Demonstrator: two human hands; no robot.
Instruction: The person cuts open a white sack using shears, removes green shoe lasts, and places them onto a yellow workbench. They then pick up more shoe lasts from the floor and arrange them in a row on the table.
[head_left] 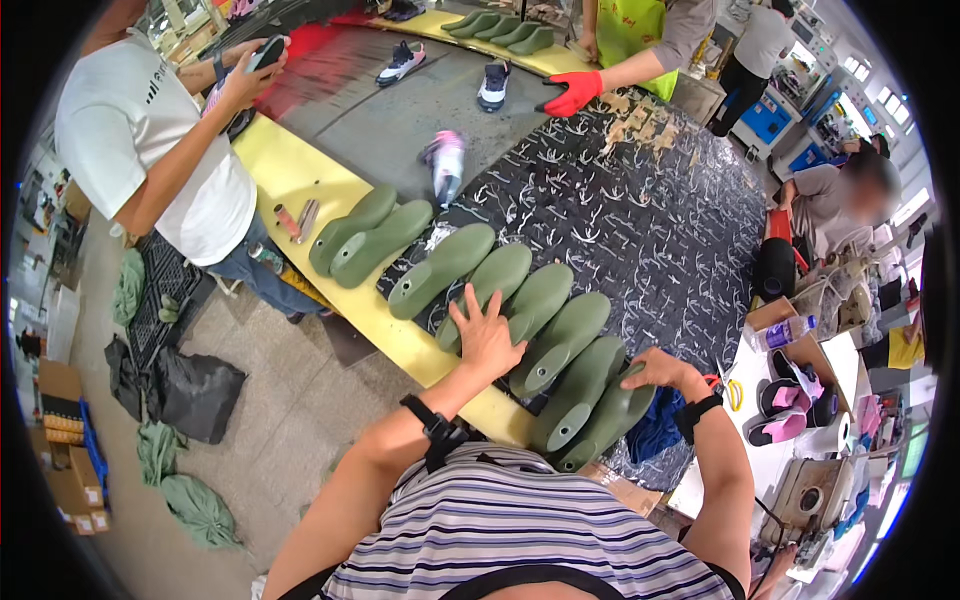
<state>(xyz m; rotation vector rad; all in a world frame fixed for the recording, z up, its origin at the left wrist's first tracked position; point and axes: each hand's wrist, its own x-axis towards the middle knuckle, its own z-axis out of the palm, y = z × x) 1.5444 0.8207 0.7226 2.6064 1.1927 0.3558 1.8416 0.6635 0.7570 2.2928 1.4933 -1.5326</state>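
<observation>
Several green shoe lasts lie side by side in a slanting row along the near edge of the work table. My left hand (485, 335) rests on the middle ones with its fingers spread, partly covering a shoe last (503, 270). At the right end of the row, my right hand (662, 370) is curled round the far end of the last shoe last (608, 425), thumb on its top. Two more shoe lasts (383, 240) lie further left on the yellow board (290, 170). Small round holes show in the ends nearest me.
A dark patterned sheet (640, 230) covers the table beyond. Sneakers (493, 86) stand on the belt (390, 125); one is blurred. A person with a phone (266, 52) stands left; another's red-gloved hand (573, 93) reaches in opposite. Pink-and-black shoes (785, 410) lie at right.
</observation>
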